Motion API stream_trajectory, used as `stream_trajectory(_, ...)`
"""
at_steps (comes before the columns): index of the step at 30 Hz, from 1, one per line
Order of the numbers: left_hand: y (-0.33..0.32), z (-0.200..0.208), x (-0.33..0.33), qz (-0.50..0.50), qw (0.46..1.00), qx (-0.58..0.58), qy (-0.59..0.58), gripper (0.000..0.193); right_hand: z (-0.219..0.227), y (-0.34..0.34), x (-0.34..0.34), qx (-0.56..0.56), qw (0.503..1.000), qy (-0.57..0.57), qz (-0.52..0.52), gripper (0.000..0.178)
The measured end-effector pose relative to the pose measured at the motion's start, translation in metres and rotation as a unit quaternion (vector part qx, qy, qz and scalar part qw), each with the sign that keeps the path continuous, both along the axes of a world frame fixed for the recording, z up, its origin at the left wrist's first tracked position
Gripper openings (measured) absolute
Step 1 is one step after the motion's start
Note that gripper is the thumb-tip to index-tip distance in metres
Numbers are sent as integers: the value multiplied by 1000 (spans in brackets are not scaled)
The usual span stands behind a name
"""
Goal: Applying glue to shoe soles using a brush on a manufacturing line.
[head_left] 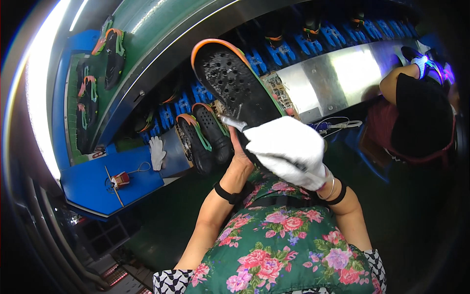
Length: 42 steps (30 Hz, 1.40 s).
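Spanning the upper left of the frame: one green conveyor (161, 32), with black shoes lying at its far left. Co-worker (421, 117), dark top, seated posture, right edge of the frame. Blue desk (88, 188), lower left. Floral apron (303, 245), green with pink blooms, lower centre. Black clog (230, 78), perforated, rim orange to green, pale streaks on its surface, held toe upward at upper centre. Two similar clogs (210, 139), side by side, left of centre. Right hand (286, 152), white-gloved, centre, closed around a metal-tipped tool (232, 121). Left hand (241, 157), bare, just left of it, clamped on the black clog's side. Loose glove (156, 153), white, on the desk's upper right corner. Small red object (120, 180), mid-desk. Tool tip: over the clog; contact cannot be told.
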State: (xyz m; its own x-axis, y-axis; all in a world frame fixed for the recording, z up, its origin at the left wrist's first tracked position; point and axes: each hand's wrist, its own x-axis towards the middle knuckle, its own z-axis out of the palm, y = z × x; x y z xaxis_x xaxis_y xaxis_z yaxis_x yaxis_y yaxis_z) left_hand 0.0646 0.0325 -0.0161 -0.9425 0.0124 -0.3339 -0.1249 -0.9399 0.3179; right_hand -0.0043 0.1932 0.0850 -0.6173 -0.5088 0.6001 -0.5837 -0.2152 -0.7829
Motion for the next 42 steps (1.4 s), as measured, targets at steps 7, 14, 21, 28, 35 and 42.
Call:
stream_trajectory(7,-4,21,-18,-46,990,90,98,108,-9,-4,6,50,993,106,-31,36)
stream_trajectory(14,15,48,-32,100,984,104,109,100,-10,8,0,-15,999,7,-34,31)
stream_trajectory(21,-9,32,-34,-36,972,137,187,111,-12,5,6,-34,998,-33,51,24)
stream_trajectory(28,-12,29,-37,-14,974,129,185,110,-21,9,14,14,997,73,12,29)
stream_trajectory(35,-5,38,-37,37,972,136,187,108,-19,22,5,13,1000,2,25,26)
stream_trajectory(42,-14,28,-31,45,969,142,195,103,-27,24,8,-54,973,-163,151,17)
